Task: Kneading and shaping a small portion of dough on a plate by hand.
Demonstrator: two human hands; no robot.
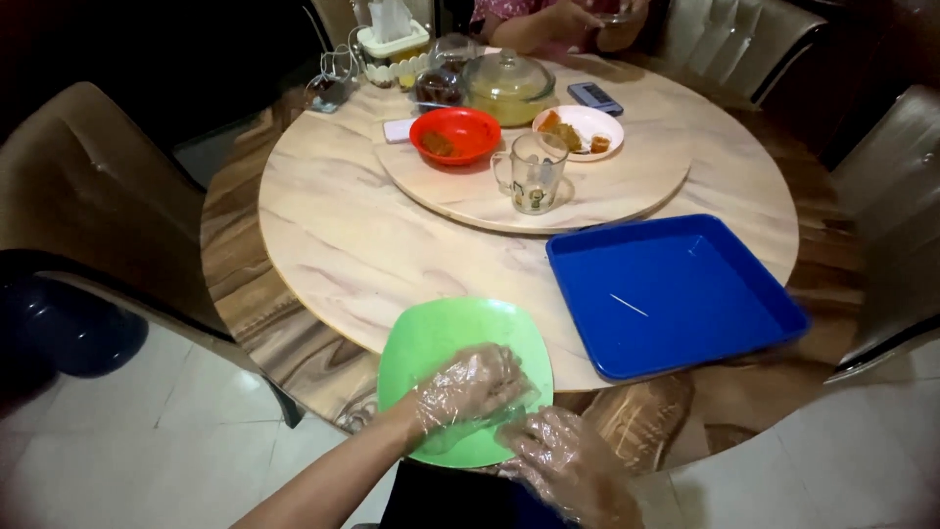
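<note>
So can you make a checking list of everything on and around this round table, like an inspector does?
Surface: round marbled table with a raised turntable in its middle.
Job's things: green plate at the near edge; blue tray to its right, apart from it.
Clutter: red bowl, white plate of food, glass mug, lidded glass dish, phone.
Hands: left hand in a clear plastic glove, closed, resting on the green plate; right hand gloved too, below the plate's edge, grip unclear.
Cables: white cords at the far left rim.
Surroundings: padded chairs; another person's hands across the table.
</note>
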